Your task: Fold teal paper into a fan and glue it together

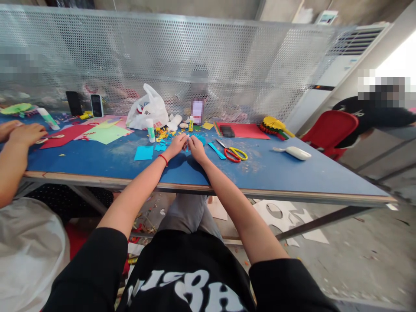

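In the head view, the left hand (176,146) and the right hand (196,149) meet over the bench (260,175), nearer its near edge than its far one, fingers curled and tips together; whether they are closed on a piece, I cannot tell, since the fingers cover the spot. Blue paper (200,138) shows just beyond the right hand, towards the far edge, partly hidden by it. The step in hand looks like fine fingertip work on a small blue piece. Nearer the left end, beside the left hand, lie a blue square (144,153) and blue scraps (160,146); a glue stick (151,131) stands upright behind the square. Towards the right end, just beside the right hand, lie blue strips (216,151) and then scissors (233,154), handles towards the near right corner. Another person's hands (26,135) rest by the left end, well apart. The next move, I judge, calls for a light, steady pinch, so that thin paper does not crease or tear; strips, scissors and glue all seem within easy reach.
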Demonstrator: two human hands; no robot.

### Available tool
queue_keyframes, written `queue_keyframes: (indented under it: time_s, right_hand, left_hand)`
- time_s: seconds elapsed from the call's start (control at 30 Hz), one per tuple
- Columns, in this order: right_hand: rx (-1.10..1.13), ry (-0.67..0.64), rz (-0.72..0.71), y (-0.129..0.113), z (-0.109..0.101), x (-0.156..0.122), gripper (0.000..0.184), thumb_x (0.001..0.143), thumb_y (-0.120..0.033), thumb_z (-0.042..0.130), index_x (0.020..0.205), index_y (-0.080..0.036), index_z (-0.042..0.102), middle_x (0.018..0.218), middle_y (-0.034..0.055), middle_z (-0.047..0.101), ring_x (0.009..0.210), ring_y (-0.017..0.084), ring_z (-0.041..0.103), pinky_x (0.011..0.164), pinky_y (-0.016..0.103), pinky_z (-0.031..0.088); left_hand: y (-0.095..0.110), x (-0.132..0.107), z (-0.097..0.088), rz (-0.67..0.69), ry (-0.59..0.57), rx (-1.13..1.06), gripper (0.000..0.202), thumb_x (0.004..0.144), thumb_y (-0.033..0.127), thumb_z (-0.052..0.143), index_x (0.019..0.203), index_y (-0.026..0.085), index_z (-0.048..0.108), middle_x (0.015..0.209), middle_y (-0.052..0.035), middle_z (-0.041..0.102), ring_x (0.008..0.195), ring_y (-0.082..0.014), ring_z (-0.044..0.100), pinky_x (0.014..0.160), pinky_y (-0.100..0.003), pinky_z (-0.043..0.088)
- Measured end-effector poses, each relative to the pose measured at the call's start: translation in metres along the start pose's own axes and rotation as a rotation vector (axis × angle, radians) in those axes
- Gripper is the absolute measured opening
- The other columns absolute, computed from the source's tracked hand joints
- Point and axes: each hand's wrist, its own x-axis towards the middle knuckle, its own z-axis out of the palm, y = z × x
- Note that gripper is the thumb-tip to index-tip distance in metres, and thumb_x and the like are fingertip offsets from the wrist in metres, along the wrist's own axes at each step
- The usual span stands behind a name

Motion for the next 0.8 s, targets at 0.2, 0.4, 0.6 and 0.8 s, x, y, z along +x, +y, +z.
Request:
queue_keyframes:
  time_s: [0.2, 0.4, 0.6, 0.8]
  right_hand:
    - [0.0, 0.003, -0.027, -0.006, -0.002, -0.001, 0.043, 0.104, -0.055, 0.043, 0.072, -0.027, 0.041, 0.065, -0.0014, 0.054, 0.068, 0.019, 0.053, 0.074, 0.03, 0.043]
    - [-0.056, 0.031, -0.033, -0.011, -0.007, -0.004, 0.036, 0.104, -0.047, 0.044, 0.074, -0.027, 0.043, 0.066, -0.001, 0.056, 0.069, 0.02, 0.054, 0.074, 0.03, 0.042]
    - [-0.113, 0.021, 0.023, -0.009, -0.009, -0.003, 0.036, 0.102, -0.041, 0.048, 0.069, -0.026, 0.045, 0.064, -0.0011, 0.058, 0.068, 0.02, 0.054, 0.075, 0.029, 0.043]
    - [-0.124, 0.078, 0.116, -0.008, -0.012, -0.002, 0.04, 0.107, -0.051, 0.037, 0.08, -0.026, 0.053, 0.064, -0.0032, 0.061, 0.07, 0.019, 0.061, 0.078, 0.029, 0.045]
  left_hand:
    - [-0.001, 0.001, 0.002, -0.041, -0.005, -0.131, 0.05, 0.103, 0.061, 0.051, 0.073, 0.022, 0.045, 0.059, 0.0018, 0.05, 0.052, -0.0143, 0.052, 0.054, -0.029, 0.047]
    - [-0.002, 0.002, -0.002, -0.161, 0.008, -0.237, 0.055, 0.103, 0.071, 0.043, 0.081, 0.021, 0.049, 0.068, -0.0019, 0.057, 0.055, -0.0156, 0.058, 0.052, -0.03, 0.049]
    - [0.0, 0.002, -0.003, -0.168, 0.02, -0.214, 0.051, 0.097, 0.064, 0.062, 0.074, 0.02, 0.052, 0.062, 0.0005, 0.055, 0.052, -0.0144, 0.055, 0.049, -0.027, 0.046]
    - [-0.01, 0.01, -0.014, -0.117, 0.3, -0.158, 0.038, 0.1, 0.04, 0.066, 0.072, 0.021, 0.048, 0.063, 0.0025, 0.052, 0.061, -0.0125, 0.056, 0.059, -0.023, 0.047]
